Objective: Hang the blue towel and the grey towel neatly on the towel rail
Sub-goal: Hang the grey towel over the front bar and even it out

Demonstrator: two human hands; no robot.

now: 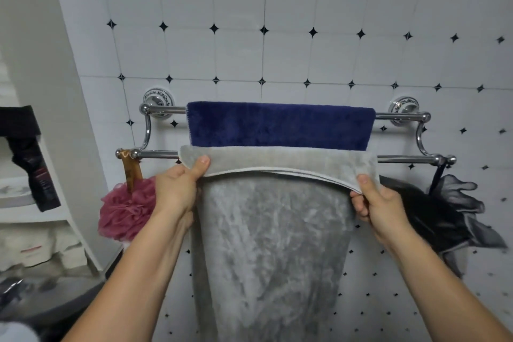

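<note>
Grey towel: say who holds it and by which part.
Both hands hold the grey towel by its folded top edge at the front bar: left hand at its left end, right hand at its right end.

Two bare forearms reach up from the near edge, no sleeves, watch or rings showing. The left hand (177, 189) and right hand (380, 203) have short, unpainted nails.

Left grip (177, 189) and right grip (373, 200) pinched shut, arms raised.

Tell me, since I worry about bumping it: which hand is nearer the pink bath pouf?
Left. The left hand grips the grey towel right beside the pink pouf; the right hand holds the towel's far corner.
</note>
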